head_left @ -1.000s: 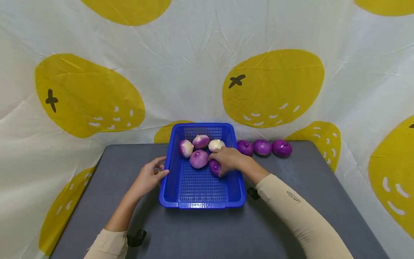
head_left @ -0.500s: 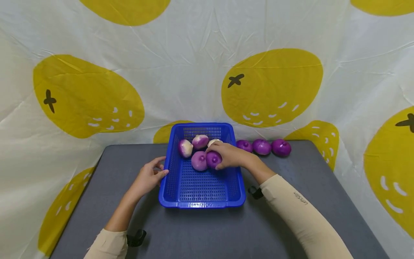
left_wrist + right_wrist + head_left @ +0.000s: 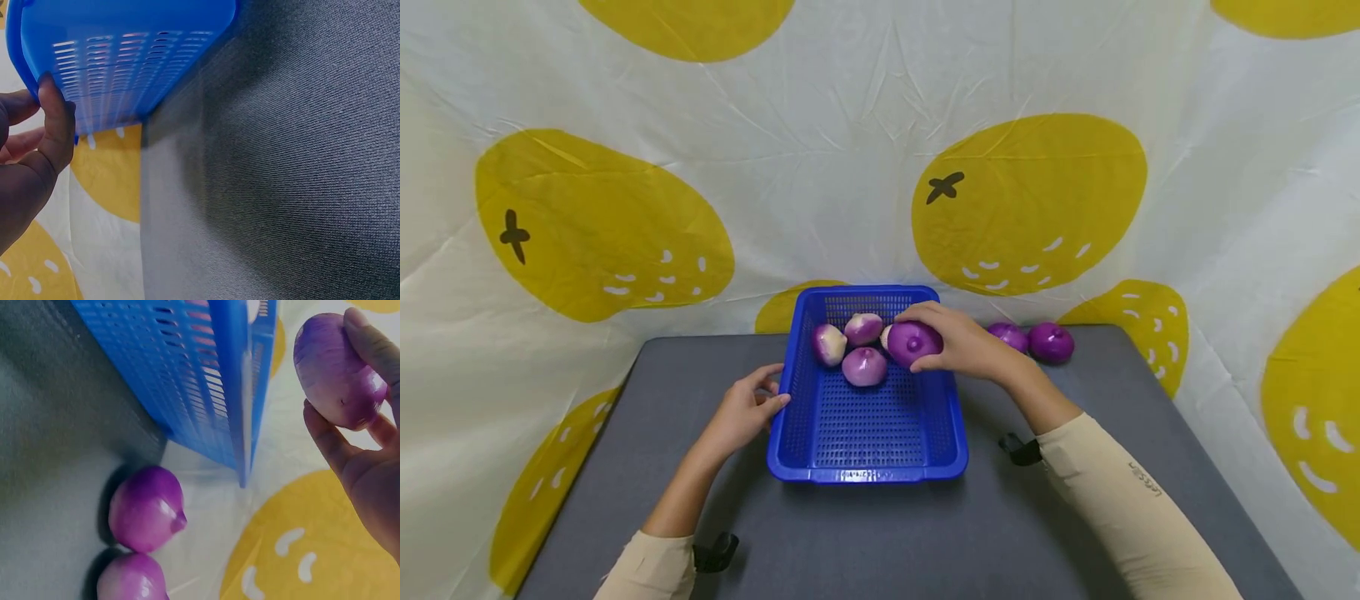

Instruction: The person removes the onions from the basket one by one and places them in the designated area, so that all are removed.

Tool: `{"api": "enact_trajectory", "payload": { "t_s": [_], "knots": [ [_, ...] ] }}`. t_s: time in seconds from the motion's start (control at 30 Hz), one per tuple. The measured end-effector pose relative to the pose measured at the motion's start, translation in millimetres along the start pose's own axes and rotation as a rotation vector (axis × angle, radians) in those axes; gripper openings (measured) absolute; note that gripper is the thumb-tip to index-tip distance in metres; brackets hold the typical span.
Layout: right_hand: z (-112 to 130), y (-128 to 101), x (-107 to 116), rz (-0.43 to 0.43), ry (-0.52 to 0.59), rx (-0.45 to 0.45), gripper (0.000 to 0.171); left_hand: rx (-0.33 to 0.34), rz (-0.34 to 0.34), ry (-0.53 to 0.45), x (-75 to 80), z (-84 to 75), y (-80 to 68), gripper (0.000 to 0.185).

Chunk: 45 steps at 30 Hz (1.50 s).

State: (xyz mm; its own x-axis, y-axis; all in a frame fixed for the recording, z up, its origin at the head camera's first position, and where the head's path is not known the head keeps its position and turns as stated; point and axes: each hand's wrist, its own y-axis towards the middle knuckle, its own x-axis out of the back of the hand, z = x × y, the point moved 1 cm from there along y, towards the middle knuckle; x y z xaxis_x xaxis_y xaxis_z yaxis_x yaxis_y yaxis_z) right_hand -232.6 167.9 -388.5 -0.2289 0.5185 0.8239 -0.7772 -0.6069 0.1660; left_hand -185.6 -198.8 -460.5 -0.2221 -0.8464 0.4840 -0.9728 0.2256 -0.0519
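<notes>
My right hand (image 3: 962,343) grips a purple onion (image 3: 913,342) (image 3: 337,372) and holds it in the air over the far right part of the blue basket (image 3: 865,462) (image 3: 206,381). Inside the basket lie several purple and white onions: one at the far left (image 3: 828,343), one at the back (image 3: 862,328), one in the middle (image 3: 864,367). My left hand (image 3: 748,408) (image 3: 34,150) holds the basket's left rim (image 3: 125,62) with thumb and fingers curled on it.
Two purple onions (image 3: 1051,342) (image 3: 1009,335) (image 3: 147,509) (image 3: 128,578) lie on the grey table (image 3: 850,533) to the right of the basket, near the back edge. A white cloth with yellow fruit shapes (image 3: 1030,200) hangs behind and around the table.
My right hand has lifted the purple onion from the basket floor up and toward the far right rim. The left hand has stayed on the basket's left rim.
</notes>
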Motion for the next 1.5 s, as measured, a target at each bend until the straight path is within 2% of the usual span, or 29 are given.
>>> {"api": "enact_trajectory", "payload": {
  "t_s": [0.3,0.47,0.63,0.87,1.0,1.17,1.3,1.5],
  "knots": [
    [-11.6,-23.9,29.0,-0.093,0.012,-0.026,0.071,0.006,0.005,0.007,-0.6,1.1,2.6,0.053],
    [-25.0,-42.5,41.5,-0.127,0.026,-0.065,0.072,-0.010,0.007,0.003,-0.6,0.4,3.6,0.053],
    [-44.0,-62.4,58.2,-0.211,0.013,-0.103,0.071,-0.013,0.008,0.001,-2.4,-0.2,3.7,0.054],
    [-70.5,-89.0,80.0,-0.324,-0.003,-0.236,0.070,-0.014,0.005,-0.001,-4.7,-1.4,4.2,0.054],
    [-87.7,-99.6,87.7,-0.406,0.005,-0.269,0.070,-0.010,-0.004,0.000,-4.7,-1.0,4.4,0.053],
    [-108.2,-117.0,94.9,-0.484,-0.036,-0.331,0.070,-0.019,0.001,-0.002,-4.6,-0.8,3.1,0.053],
    [-122.7,-131.0,96.3,-0.486,-0.043,-0.443,0.075,-0.023,-0.002,-0.005,-3.7,-0.3,1.3,0.053],
    [-151.5,-149.9,87.6,-0.472,0.036,-0.608,0.082,-0.018,0.004,-0.007,-1.4,0.4,-0.1,0.053]
  ]
}}
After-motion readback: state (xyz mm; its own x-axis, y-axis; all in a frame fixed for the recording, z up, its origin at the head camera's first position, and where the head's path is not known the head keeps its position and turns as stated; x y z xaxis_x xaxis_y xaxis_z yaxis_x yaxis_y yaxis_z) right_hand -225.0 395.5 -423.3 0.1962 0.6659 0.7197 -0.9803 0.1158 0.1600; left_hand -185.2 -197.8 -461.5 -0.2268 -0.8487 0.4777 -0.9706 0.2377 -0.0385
